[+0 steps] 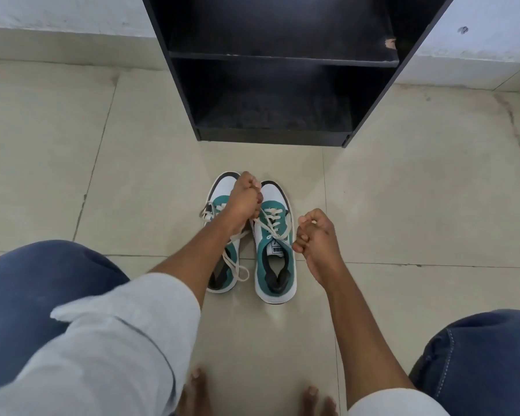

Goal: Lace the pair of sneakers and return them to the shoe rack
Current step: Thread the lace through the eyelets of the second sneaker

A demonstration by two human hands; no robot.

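Note:
Two green-and-white sneakers stand side by side on the tiled floor, toes pointing at the rack. The right sneaker (275,259) has a cream lace (271,226) crossed through its eyelets, and its two ends are pulled taut. My left hand (245,198) is fisted on one end above the toes. My right hand (314,232) pinches the other end beside the shoe's right side. The left sneaker (222,265) is partly hidden under my left forearm, with its lace lying in loose loops. The black shoe rack (282,61) stands just beyond, its shelves bare.
My knees in blue jeans frame the view at the lower left and lower right, and my bare toes (198,382) show at the bottom. A pale wall with a low skirting runs behind the rack. Beige floor tiles spread out on both sides.

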